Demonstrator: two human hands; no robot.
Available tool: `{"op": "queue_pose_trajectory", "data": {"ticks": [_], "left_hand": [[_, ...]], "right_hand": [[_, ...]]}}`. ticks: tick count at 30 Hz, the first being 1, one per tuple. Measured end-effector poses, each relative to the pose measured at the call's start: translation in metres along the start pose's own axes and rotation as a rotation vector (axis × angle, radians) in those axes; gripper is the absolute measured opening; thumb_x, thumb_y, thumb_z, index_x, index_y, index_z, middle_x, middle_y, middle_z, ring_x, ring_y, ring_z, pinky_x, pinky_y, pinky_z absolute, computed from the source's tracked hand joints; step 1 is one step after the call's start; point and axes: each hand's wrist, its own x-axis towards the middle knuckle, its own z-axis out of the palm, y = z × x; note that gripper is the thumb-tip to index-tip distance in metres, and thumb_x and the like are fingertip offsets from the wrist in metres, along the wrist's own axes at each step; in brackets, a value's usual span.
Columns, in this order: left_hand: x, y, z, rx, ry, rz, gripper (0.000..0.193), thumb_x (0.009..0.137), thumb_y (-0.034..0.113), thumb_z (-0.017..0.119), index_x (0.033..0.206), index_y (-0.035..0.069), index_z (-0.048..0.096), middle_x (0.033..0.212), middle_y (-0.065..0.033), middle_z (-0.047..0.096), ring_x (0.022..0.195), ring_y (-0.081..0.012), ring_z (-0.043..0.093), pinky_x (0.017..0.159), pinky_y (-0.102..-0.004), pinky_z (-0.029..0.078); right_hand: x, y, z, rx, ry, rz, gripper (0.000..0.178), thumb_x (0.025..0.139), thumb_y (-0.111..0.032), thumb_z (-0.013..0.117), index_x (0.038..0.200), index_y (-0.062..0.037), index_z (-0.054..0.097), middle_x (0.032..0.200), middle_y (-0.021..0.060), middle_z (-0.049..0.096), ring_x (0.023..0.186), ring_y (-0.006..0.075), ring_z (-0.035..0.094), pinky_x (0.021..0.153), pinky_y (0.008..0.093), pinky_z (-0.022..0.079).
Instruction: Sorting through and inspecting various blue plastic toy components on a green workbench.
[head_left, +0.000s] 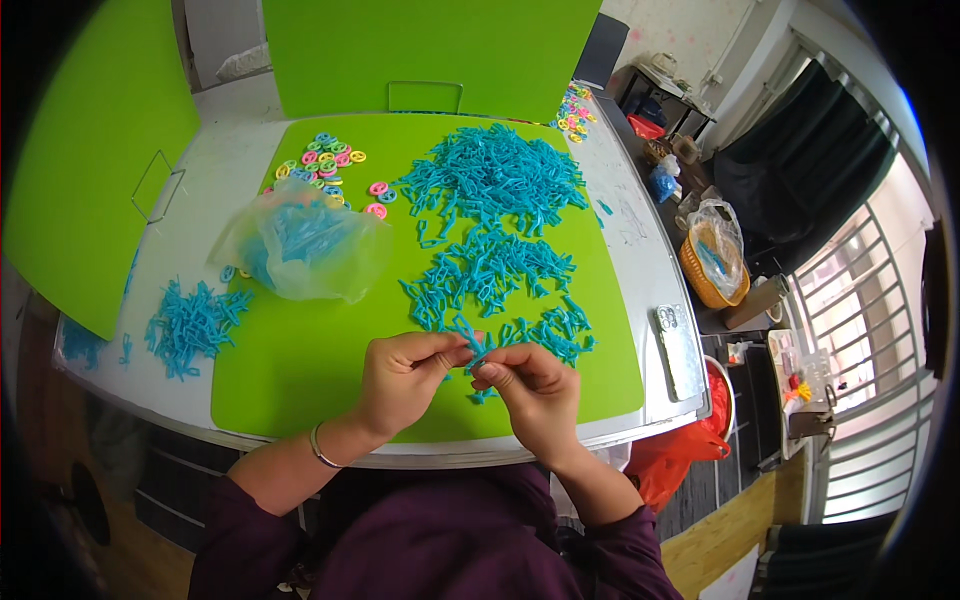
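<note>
The left hand [405, 385] and the right hand [535, 395] meet just above the bench [655, 270], near the middle of its near edge. Each grip is a pinch, thumb and finger closed on small blue plastic bits [466, 332]. I can't tell if it is one bit or a few, because the fingers hide some. The bits are tiny, so fingertips probably hold them better than a whole hand would.

Under the hands is a green mat [290, 375]. Just past them sit a little blue heap [555, 332], then a middle heap [490, 265], and a big heap [500, 175] toward the far edge. Maybe they sit there to be easy to reach.

On the mat's left side is a cloudy bag [350, 255] with blue stuff inside, which likely keeps it together. Colorful rings [322, 158] lie behind it, at the mat's far left corner. Another blue pile [192, 325] sits by the bench's left edge. A phone [680, 355] lies near the right edge, perhaps to be out of the way.
</note>
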Motion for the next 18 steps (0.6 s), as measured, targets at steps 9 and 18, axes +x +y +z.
{"op": "queue_pose_trajectory", "data": {"ticks": [9,18], "left_hand": [[-0.001,-0.001,0.003,-0.032,0.039,0.096,0.018,0.083,0.0,0.061,0.1,-0.007,0.062,0.09,-0.011,0.067,0.082,-0.0139,0.064,0.075,-0.025,0.052],[0.012,0.009,-0.005,-0.358,-0.139,-0.293,0.027,0.075,-0.003,0.07,0.098,0.0,0.055,0.099,-0.0087,0.062,0.091,-0.0147,0.06,0.078,-0.0292,0.052]], "right_hand": [[0.003,0.0,0.005,0.086,0.064,-0.04,0.008,0.084,-0.001,0.061,0.09,0.0038,0.061,0.082,0.0094,0.065,0.072,0.0137,0.063,0.068,0.0258,0.052],[0.006,-0.002,-0.013,-0.006,-0.099,0.032,0.018,0.088,-0.001,0.054,0.103,0.0053,0.06,0.097,0.0108,0.064,0.088,0.015,0.061,0.076,0.026,0.051]]}}
